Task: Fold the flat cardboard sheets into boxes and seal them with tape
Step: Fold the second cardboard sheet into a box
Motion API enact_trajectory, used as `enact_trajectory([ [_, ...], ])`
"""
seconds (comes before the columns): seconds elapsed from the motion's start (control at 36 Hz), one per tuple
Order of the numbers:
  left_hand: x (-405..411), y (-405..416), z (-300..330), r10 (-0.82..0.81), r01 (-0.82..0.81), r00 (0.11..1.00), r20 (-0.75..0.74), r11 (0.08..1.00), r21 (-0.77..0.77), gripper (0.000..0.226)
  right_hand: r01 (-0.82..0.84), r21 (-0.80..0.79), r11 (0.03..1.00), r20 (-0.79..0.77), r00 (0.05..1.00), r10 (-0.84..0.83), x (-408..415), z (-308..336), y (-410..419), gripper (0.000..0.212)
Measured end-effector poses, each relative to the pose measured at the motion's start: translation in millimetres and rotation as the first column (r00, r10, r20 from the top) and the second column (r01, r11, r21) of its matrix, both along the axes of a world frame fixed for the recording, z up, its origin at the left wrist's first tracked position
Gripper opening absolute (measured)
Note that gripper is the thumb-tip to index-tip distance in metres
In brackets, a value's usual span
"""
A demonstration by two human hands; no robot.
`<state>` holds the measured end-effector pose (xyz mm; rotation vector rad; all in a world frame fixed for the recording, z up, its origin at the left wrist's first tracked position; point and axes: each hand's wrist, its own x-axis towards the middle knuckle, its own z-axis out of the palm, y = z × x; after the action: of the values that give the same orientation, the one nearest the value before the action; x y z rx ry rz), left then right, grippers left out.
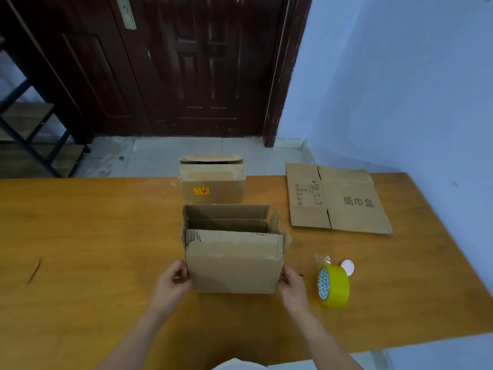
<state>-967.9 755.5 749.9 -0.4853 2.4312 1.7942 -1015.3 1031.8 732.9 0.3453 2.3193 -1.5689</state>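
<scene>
Open box (232,252) mid-desk, toward near edge. Left hand (173,280) and right hand (292,280) grip its lower side edges. Corrugated card judged light, stiff, crushable; hold corners.

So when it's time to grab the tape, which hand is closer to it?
The right hand, probably. The yellow tape roll stands on the table just to the right of it, while the left hand is on the far side of the open box both hands hold.
</scene>
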Motion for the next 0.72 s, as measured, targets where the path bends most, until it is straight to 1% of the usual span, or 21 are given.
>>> enact_trajectory([
  [0.06,-0.7,-3.8,-2.1,-0.025,0.025,1.000,0.004,0.999,-0.046,0.048,-0.002,-0.002,1.000,-0.017,1.000,0.002,-2.5,2.0,-0.4,0.035],
  [0.11,1.4,-6.2,-6.6,-0.065,0.066,0.998,0.015,0.988,-0.136,0.051,-0.023,0.019,1.000,-0.037,0.999,0.023,-4.2,3.6,-0.8,0.035],
  [0.17,7.9,-9.1,-13.9,-0.112,0.123,0.992,0.063,0.968,-0.217,0.042,-0.063,0.066,0.996,-0.049,0.997,0.066,-3.3,3.6,0.6,0.039],
  [0.25,18.0,-12.3,-23.5,-0.171,0.220,0.969,0.179,0.926,-0.306,0.018,-0.132,0.145,0.981,-0.015,0.991,0.135,5.8,-1.1,5.5,0.044],
  [0.31,22.6,-8.9,-16.6,-0.209,0.277,0.945,0.250,0.920,-0.276,0.017,-0.144,0.147,0.979,0.011,0.990,0.144,14.3,-1.4,8.3,0.044],
  [0.36,25.0,-5.6,-9.7,-0.223,0.286,0.937,0.267,0.931,-0.226,0.025,-0.101,0.083,0.991,0.024,0.995,0.099,18.3,1.7,7.9,0.039],
  [0.42,25.3,-7.8,-6.3,-0.179,0.224,0.958,0.224,0.956,-0.191,0.027,0.006,0.004,1.000,0.021,1.000,-0.006,14.4,5.2,8.5,0.031],
  [0.44,25.5,-10.3,-2.9,-0.133,0.165,0.973,0.189,0.973,-0.163,0.020,0.063,-0.031,0.998,0.021,0.998,-0.062,10.6,5.9,9.3,0.026],
  [0.5,23.8,-16.8,3.8,0.017,-0.009,0.995,0.096,0.996,-0.088,0.012,0.162,-0.087,0.983,0.000,0.987,-0.163,1.8,8.2,12.7,0.021],
  [0.56,18.8,-21.5,13.0,0.158,-0.158,0.987,0.006,0.987,0.027,0.008,0.208,-0.136,0.969,-0.045,0.975,-0.216,-4.9,19.7,15.1,0.023],
  [0.58,14.9,-21.7,19.8,0.206,-0.203,0.978,-0.031,0.976,0.074,0.006,0.208,-0.169,0.963,-0.074,0.972,-0.223,-7.0,28.1,14.8,0.022],
  [0.61,10.3,-20.4,27.2,0.240,-0.233,0.969,-0.061,0.967,0.108,0.010,0.194,-0.201,0.960,-0.099,0.971,-0.217,-8.8,37.6,13.5,0.022],
  [0.67,1.2,-14.8,39.7,0.266,-0.247,0.959,-0.100,0.954,0.168,0.017,0.132,-0.262,0.956,-0.147,0.974,-0.175,-10.9,53.1,9.7,0.023],
  [0.72,-7.9,-5.5,50.9,0.282,-0.252,0.951,-0.131,0.946,0.203,0.025,0.060,-0.286,0.956,-0.165,0.980,-0.111,-12.0,66.3,4.4,0.030],
])
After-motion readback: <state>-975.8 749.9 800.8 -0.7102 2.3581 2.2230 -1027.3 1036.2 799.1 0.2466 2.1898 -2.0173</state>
